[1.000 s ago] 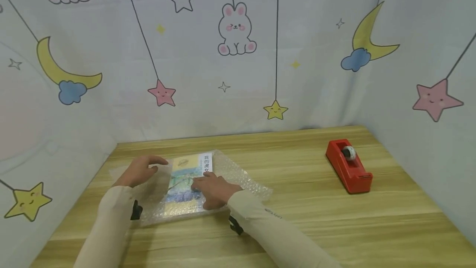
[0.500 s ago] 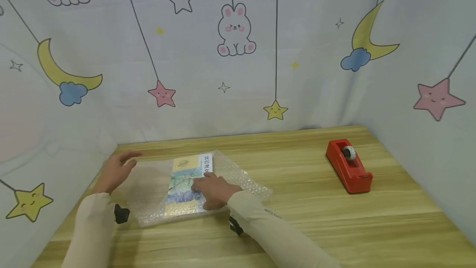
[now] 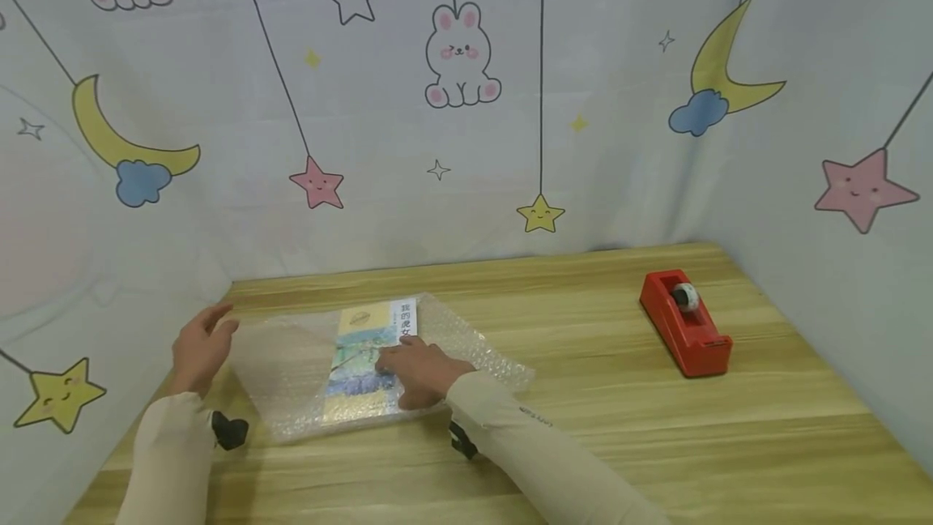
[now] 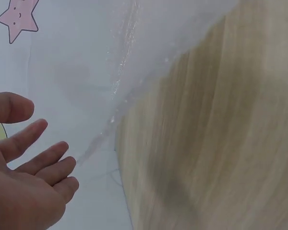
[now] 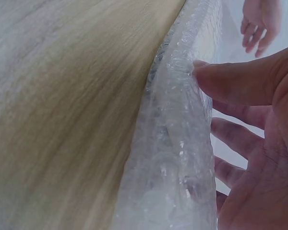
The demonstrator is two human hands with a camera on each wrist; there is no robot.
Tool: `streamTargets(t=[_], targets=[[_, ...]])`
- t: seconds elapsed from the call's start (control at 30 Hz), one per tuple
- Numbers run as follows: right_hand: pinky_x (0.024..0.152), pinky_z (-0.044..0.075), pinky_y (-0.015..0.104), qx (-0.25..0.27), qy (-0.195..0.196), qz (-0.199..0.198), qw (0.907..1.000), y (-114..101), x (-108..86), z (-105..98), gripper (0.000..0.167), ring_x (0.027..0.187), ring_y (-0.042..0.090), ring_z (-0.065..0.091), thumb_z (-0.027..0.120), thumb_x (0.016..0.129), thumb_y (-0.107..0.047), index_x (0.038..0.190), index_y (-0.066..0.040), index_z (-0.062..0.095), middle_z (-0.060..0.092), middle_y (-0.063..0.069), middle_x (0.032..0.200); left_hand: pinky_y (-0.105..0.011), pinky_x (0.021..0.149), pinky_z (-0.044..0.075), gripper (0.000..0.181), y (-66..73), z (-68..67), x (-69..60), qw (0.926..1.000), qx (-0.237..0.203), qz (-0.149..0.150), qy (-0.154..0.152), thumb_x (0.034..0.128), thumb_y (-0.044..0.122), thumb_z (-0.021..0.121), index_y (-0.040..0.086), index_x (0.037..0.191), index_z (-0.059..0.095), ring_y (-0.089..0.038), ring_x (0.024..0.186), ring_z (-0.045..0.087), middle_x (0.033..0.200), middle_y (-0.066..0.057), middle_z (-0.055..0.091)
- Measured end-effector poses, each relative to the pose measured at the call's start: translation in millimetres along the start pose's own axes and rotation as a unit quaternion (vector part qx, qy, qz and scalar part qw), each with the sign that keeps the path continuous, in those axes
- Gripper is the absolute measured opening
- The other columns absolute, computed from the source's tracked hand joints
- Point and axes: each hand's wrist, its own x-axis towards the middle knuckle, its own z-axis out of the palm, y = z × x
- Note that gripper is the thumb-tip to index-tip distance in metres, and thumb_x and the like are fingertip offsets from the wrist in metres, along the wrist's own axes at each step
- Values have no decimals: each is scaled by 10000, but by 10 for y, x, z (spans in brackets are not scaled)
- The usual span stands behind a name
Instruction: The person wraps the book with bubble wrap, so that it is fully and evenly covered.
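Note:
A book (image 3: 362, 347) with a yellow, blue and white cover lies on a sheet of bubble wrap (image 3: 291, 371). My right hand (image 3: 421, 371) rests on the book's right side, fingertips pressing down. In the right wrist view its fingers (image 5: 237, 136) and thumb touch the bubble wrap (image 5: 156, 163) without curling round it. At the sheet's left end, my left hand (image 3: 202, 347) is raised with the fingers relaxed. In the left wrist view the left hand (image 4: 33, 177) holds nothing, its fingertips close to the sheet's edge; whether they touch it I cannot tell.
A red tape dispenser (image 3: 685, 322) with a small roll of tape stands at the right of the wooden table (image 3: 583, 428). A white curtain (image 3: 379, 225) printed with stars, moons and rabbits encloses the back and sides.
My left hand has moved left, from beside the book to the sheet's left end. The right hand has stayed on the book.

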Motion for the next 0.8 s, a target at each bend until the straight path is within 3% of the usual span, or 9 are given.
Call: streamTargets(t=[0.1, 0.2, 0.27, 0.37, 0.47, 0.53, 0.63, 0.7, 0.8], targets=[[1201, 366, 460, 41, -9, 22, 10000, -3, -8, -9, 596, 1561, 223, 235, 723, 903, -219, 1452, -310, 510, 342, -127, 1633, -611, 1179, 304, 608, -23, -8, -3, 9986, -239, -472, 80, 1061, 336, 329, 47, 1588, 238, -487, 1504, 231, 1654, -247, 201], [1203, 364, 460, 134, -15, 38, 9999, -5, -20, -18, 597, 1562, 223, 232, 722, 900, -204, 1449, -308, 514, 341, -131, 1633, -516, 1130, 395, 670, -71, -22, 7, 9942, -626, -858, -143, 1055, 380, 303, 47, 1609, 127, -456, 1499, 252, 1657, -263, 173], [1203, 364, 461, 158, -13, 36, 9999, -7, -29, -25, 595, 1562, 224, 233, 723, 898, -197, 1446, -305, 518, 348, -133, 1630, -368, 1010, 475, 704, -104, -27, 21, 9911, -814, -995, -350, 1054, 396, 285, 31, 1610, 56, -433, 1445, 319, 1652, -287, 154], [1199, 370, 454, 131, 0, 40, 9999, -10, -37, -33, 593, 1560, 222, 237, 729, 894, -200, 1440, -307, 524, 356, -139, 1624, -188, 860, 448, 744, -140, -25, 38, 9857, -1034, -1112, -727, 1057, 424, 255, 11, 1600, -44, -356, 1350, 396, 1660, -280, 122], [1196, 375, 454, 105, 15, 32, 9999, -14, -36, -32, 587, 1559, 225, 241, 729, 897, -203, 1440, -297, 527, 360, -130, 1624, -178, 938, 460, 794, -137, -20, 27, 9762, -1472, -1206, -1044, 1060, 460, 254, 26, 1579, -162, -330, 1417, 346, 1676, -253, 31], [1195, 376, 457, 125, 31, 24, 9999, -13, -29, -27, 585, 1558, 227, 244, 730, 896, -201, 1438, -290, 530, 366, -126, 1622, -169, 1036, 436, 846, -137, -14, 7, 9667, -1863, -1227, -1255, 1059, 485, 285, 53, 1553, -249, -287, 1510, 240, 1683, -213, -57], [1196, 375, 463, 177, 42, 12, 9998, -12, -21, -20, 585, 1558, 230, 246, 732, 892, -190, 1435, -283, 537, 376, -123, 1617, -179, 1052, 468, 884, -163, 11, -20, 9488, -2566, -1024, -1532, 1064, 450, 369, 25, 1559, -228, -153, 1433, 443, 1608, -226, 299], [1196, 373, 465, 176, 40, 7, 9998, -12, -16, -14, 588, 1558, 230, 246, 736, 886, -186, 1432, -284, 539, 378, -125, 1616, -183, 974, 525, 732, -202, 38, -37, 9314, -3077, -741, -1796, 1075, 369, 408, 0, 1551, -8, -85, 1238, 626, 1390, -127, 603], [1198, 370, 466, 117, 23, 1, 9999, -8, -8, -14, 593, 1559, 232, 243, 734, 888, -189, 1437, -285, 531, 367, -120, 1623, -211, 882, 577, 356, -241, 87, -51, 9029, -3669, -362, -2211, 1085, 250, 425, 36, 1335, 290, -64, 986, 735, 1030, 65, 754]])
